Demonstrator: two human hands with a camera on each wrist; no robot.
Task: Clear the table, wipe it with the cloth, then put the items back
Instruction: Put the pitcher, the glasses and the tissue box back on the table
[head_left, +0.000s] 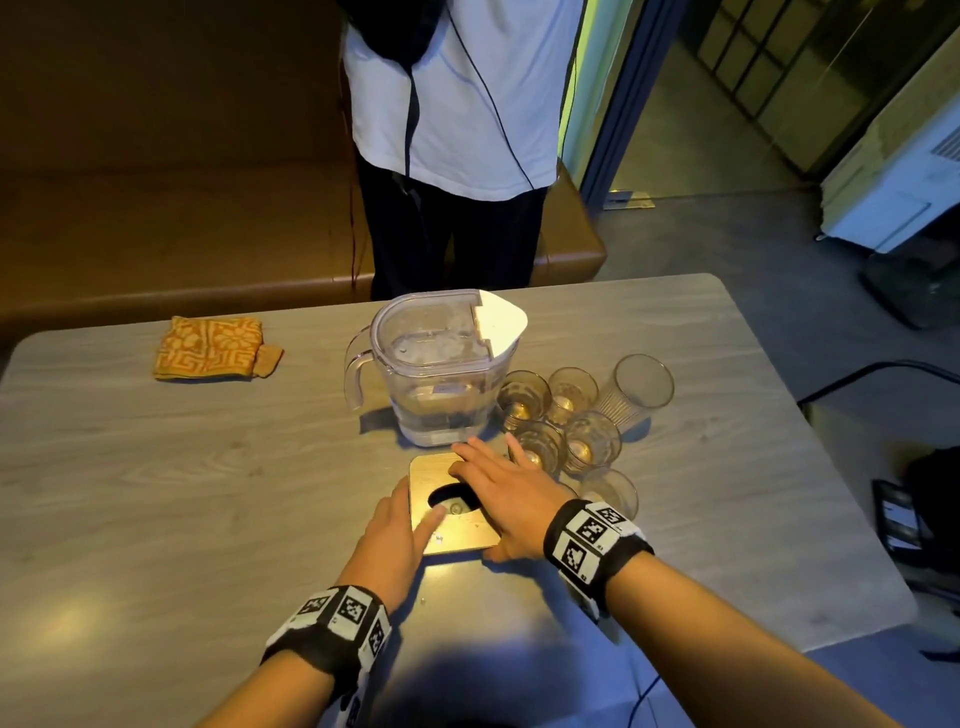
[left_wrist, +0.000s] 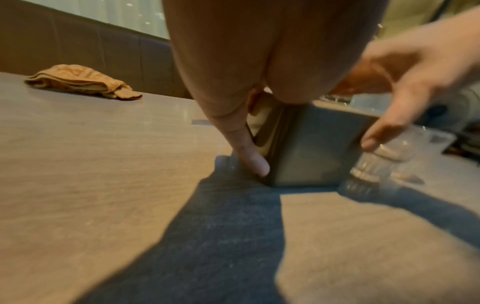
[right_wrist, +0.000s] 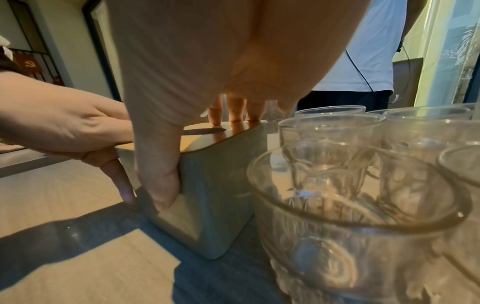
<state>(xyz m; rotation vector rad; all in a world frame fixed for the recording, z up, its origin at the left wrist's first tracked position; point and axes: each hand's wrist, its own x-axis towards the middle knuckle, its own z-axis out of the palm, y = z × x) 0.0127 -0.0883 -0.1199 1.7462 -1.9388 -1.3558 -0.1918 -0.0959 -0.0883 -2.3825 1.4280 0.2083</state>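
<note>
A square box (head_left: 460, 538) with a wooden lid and an oval hole stands on the grey table (head_left: 182, 493), in front of the jug. My left hand (head_left: 397, 527) clasps its left edge, thumb on the lid and fingers (left_wrist: 250, 153) straight down the side. My right hand (head_left: 511, 493) lies over the lid, fingers reaching the far edge and thumb (right_wrist: 158, 174) pressed on the near face of the box (right_wrist: 221, 195). The folded orange cloth (head_left: 210, 347) lies at the far left, apart from both hands.
A clear plastic jug (head_left: 436, 374) stands right behind the box. Several drinking glasses (head_left: 566, 410) crowd its right side, one lying tipped over. A person in a white shirt (head_left: 452, 130) stands at the table's far edge, before a brown bench (head_left: 156, 208).
</note>
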